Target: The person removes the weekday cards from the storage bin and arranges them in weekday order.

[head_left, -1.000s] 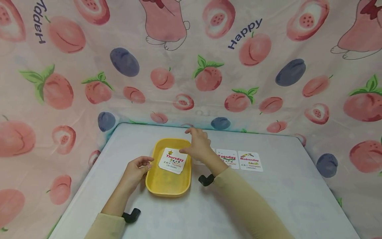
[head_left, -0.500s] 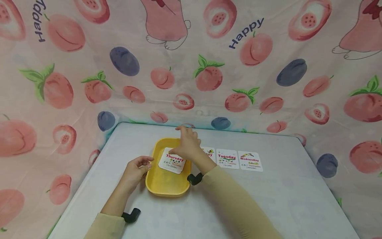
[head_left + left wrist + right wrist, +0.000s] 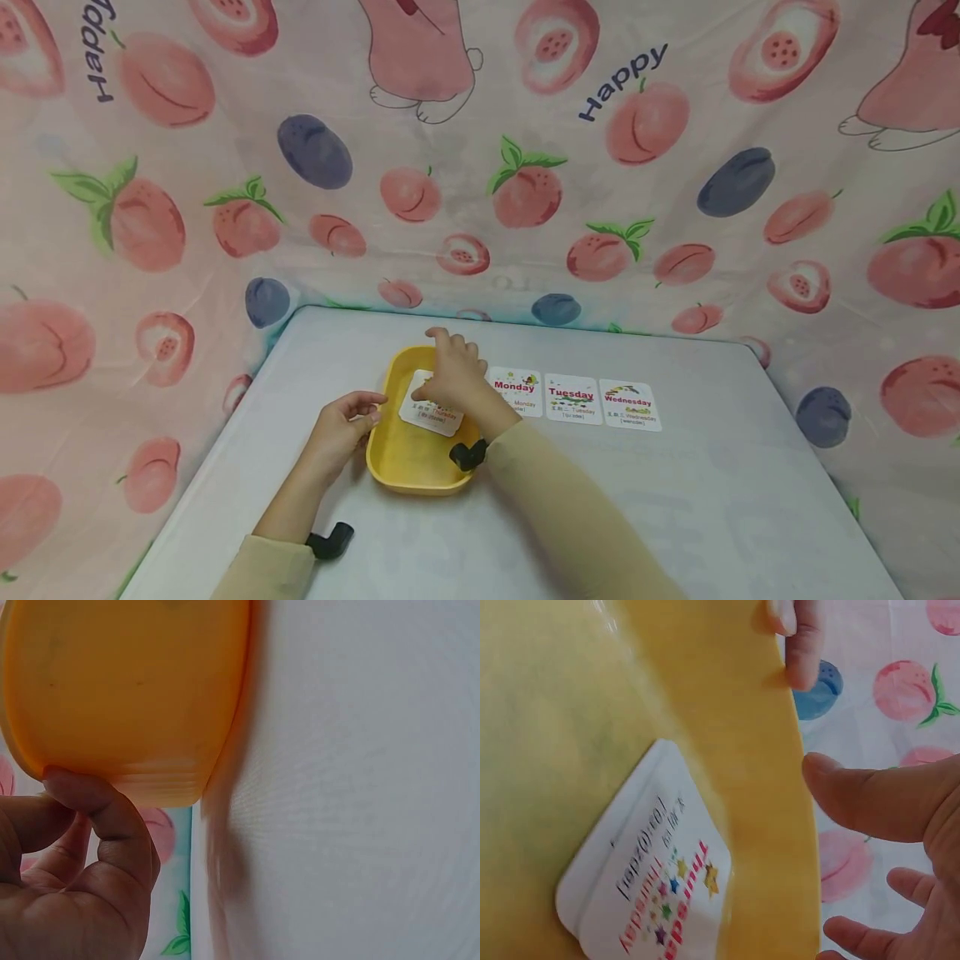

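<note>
A yellow plastic tray [image 3: 408, 463] rests on the white table, and my left hand [image 3: 337, 429] pinches its left rim between curled fingers and thumb. Inside the tray lies a small stack of white cards with a "Thursday" card [image 3: 433, 422] on top; a second card's edge shows beneath it in the right wrist view. My right hand [image 3: 453, 375] hovers over the stack with fingers and thumb spread, holding nothing, and hides part of the Thursday card in the head view. In the right wrist view its thumb [image 3: 877, 802] appears apart from the cards.
To the tray's right, a row of cards lies face up on the table: Monday [image 3: 515, 398], Tuesday [image 3: 572, 402] and Wednesday [image 3: 630, 408]. Behind the table hangs a fruit-patterned cloth [image 3: 420, 158].
My right hand has moved left from the tray's right rim to above the card stack, uncovering the Monday card. My left hand has stayed on the rim.
</note>
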A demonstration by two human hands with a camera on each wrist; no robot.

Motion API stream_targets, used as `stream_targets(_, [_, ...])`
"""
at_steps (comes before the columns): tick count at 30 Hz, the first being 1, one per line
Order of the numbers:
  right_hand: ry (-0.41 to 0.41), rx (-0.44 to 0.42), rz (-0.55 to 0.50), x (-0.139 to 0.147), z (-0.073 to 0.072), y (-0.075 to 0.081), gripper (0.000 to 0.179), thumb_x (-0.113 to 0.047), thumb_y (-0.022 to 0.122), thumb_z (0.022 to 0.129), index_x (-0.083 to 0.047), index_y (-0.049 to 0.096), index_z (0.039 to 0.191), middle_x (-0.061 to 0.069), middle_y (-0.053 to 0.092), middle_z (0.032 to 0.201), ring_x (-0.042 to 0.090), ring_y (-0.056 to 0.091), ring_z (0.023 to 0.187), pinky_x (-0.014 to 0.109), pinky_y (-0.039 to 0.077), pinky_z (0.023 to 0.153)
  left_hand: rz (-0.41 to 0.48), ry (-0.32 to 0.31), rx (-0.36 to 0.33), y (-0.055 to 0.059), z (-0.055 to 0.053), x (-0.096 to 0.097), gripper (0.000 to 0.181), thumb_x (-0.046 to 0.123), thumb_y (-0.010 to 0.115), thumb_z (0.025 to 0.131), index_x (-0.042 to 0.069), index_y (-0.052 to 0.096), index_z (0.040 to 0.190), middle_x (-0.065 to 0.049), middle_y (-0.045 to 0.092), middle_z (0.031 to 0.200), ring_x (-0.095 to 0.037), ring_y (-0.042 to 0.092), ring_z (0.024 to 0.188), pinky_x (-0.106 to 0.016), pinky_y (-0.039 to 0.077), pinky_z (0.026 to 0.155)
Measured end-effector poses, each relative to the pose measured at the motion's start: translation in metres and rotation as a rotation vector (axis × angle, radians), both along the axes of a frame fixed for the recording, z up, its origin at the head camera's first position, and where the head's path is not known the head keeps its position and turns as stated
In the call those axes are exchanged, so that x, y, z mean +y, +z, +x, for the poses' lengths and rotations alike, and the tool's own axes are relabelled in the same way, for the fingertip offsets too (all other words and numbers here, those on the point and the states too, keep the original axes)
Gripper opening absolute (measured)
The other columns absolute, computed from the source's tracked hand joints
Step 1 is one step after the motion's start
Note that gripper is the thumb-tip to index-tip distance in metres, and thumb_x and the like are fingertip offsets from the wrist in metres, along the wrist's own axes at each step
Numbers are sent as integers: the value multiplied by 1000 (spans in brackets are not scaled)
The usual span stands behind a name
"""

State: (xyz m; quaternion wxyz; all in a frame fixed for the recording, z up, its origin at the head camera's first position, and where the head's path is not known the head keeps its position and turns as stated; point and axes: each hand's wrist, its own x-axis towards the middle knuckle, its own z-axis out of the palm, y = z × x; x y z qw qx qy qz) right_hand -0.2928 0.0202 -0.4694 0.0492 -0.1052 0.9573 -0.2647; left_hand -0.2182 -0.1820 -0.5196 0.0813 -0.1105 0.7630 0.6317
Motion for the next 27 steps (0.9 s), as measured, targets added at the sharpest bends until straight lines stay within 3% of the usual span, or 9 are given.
stream_targets(7, [5, -42, 58, -8, 3, -7, 106, -39, 98, 78, -30, 33, 162, 12, 53, 146, 37, 46, 138, 58, 39, 116, 9, -6, 6, -1, 0, 0, 29, 3, 63, 106, 3, 69, 134, -7, 59, 106, -17, 54, 80, -23, 49, 63])
stream_targets(16, [5, -93, 120, -13, 0, -22, 106, -29, 97, 79, -28, 31, 162, 14, 49, 156, 39, 39, 146, 59, 35, 122, 15, -4, 16, 1, 2, 1, 30, 4, 63, 105, 1, 68, 135, -7, 59, 106, -18, 54, 83, -23, 49, 62])
stream_targets(27, [9, -169, 204, -15, 8, -23, 97, -8, 84, 82, -25, 33, 162, 17, 46, 152, 36, 41, 134, 56, 35, 125, 19, -5, 25, -1, 1, 0, 30, 4, 64, 105, 1, 68, 135, -5, 59, 105, -17, 54, 86, -22, 49, 63])
